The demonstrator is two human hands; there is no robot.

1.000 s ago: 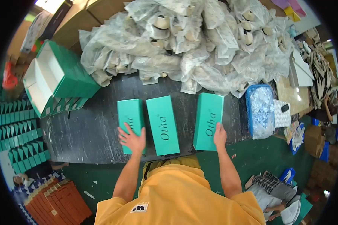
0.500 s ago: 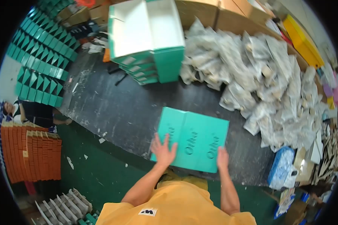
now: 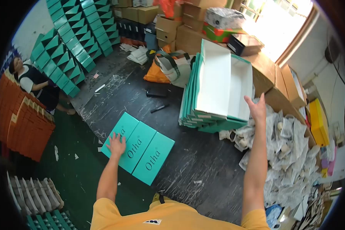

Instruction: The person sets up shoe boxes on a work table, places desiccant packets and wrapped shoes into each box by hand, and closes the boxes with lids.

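Resting on leftmost teal box [image 3: 123, 123]: left hand [image 3: 116, 146]; "Otha" readable on adjoining boxes [image 3: 145, 152].

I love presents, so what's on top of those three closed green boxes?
The left hand lies on the leftmost box, hiding some printed letters. The middle box and right box show "Otha". I can't see inside; their closed tops cover everything.

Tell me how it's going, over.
Left hand on leftmost of three rectangular teal cardboard boxes. Right hand spread by stacked white-lined teal trays, contact unclear. Slim black marker clear of both.
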